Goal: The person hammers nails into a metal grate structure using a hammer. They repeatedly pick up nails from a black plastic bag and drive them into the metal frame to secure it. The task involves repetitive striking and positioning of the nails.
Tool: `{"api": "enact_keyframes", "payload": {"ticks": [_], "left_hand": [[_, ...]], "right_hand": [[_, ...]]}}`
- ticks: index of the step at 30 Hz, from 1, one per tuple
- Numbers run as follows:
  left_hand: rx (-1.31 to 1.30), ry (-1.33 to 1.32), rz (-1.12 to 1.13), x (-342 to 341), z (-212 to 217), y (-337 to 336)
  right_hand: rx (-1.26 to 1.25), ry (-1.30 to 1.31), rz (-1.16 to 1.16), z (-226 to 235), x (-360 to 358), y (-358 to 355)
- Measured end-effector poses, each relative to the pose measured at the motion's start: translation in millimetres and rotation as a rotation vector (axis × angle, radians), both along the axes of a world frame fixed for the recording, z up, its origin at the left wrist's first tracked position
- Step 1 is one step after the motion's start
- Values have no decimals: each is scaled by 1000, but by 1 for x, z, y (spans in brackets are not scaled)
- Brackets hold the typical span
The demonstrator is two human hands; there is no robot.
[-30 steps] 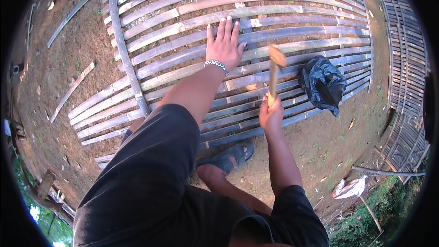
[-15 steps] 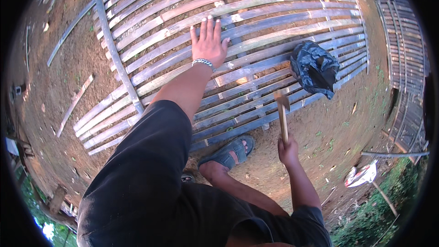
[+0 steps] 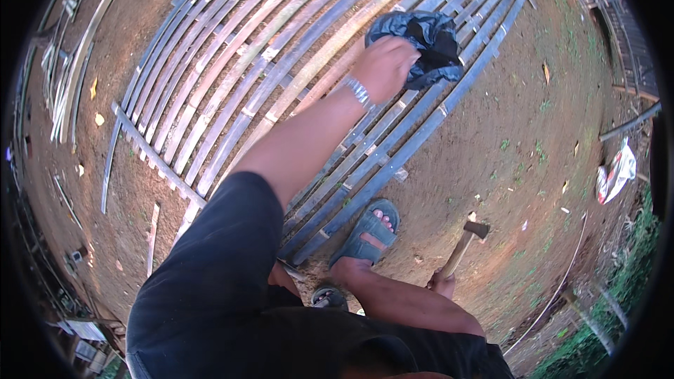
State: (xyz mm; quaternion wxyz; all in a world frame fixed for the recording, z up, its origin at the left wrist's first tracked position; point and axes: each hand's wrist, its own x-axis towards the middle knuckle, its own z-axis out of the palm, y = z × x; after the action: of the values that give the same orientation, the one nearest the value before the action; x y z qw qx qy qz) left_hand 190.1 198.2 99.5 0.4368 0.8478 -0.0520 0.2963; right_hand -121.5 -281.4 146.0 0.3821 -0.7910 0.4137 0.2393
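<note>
A crumpled black plastic bag (image 3: 439, 49) lies with its mouth open on a platform of split bamboo slats (image 3: 330, 38). At the bag's left rim is my left hand (image 3: 382, 70), its fingers curled together; motion blur and the angle hide whatever is between them. My right hand (image 3: 442, 285) is low beside my right leg, wrapped around the wooden handle of a small hatchet (image 3: 460, 253). The dark metal head points up and to the right, above bare soil.
A crosswise bamboo pole (image 3: 158, 156) lies along the platform's left end. Loose bamboo strips (image 3: 77, 63) are piled at far left. My sandalled foot (image 3: 368, 231) stands by the near slats. A white sack (image 3: 618, 174) lies at right, near another slatted structure (image 3: 611, 21).
My left hand has left the slats, where it lay flat, and moved right to the bag, its fingers now curled. My right hand has lowered the hatchet toward my leg. The view has turned.
</note>
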Motion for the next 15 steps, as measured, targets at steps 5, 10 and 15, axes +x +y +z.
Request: {"api": "enact_keyframes", "payload": {"ticks": [5,10,15], "left_hand": [[493,841,-68,74,-18,-15],[502,765,29,67,-40,-27],[483,791,16,66,-42,-18]], "right_hand": [[-32,-31,218,3,-25,-13],[82,-22,239,-6,-64,-38],[117,23,224,-15,-65,-57]]}}
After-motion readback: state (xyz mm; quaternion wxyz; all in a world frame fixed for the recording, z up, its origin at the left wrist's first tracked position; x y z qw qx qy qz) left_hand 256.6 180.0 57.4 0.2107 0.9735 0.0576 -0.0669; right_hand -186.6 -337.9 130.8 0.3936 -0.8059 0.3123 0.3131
